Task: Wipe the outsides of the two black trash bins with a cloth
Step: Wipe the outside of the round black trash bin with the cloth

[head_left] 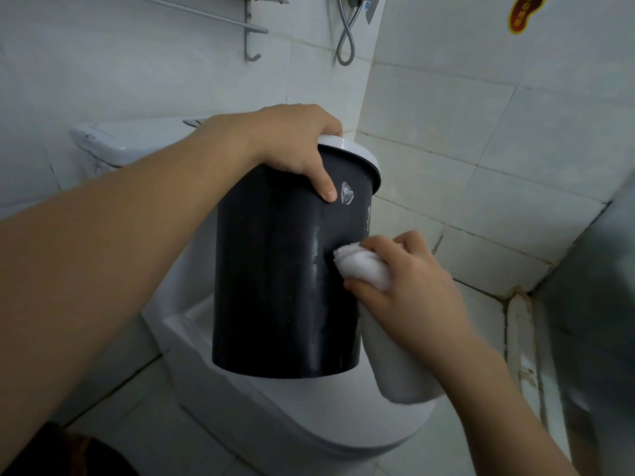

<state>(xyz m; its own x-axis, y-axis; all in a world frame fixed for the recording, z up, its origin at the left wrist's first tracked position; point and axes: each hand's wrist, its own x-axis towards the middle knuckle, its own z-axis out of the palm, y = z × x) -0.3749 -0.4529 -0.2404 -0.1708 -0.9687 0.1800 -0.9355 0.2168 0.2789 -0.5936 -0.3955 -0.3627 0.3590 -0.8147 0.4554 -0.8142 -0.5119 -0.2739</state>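
Cloth (360,266) against black bin (275,276)

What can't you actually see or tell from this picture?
- Second bin: none in the head view.
- Black bin's far side: hidden by its own body.
- Cloth: part covered by the right hand.
- Red wall sticker: cut by the top edge, writing unreadable.

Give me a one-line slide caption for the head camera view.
Left hand grips the black bin by its white rim above a toilet while the right hand presses a white cloth against its side.
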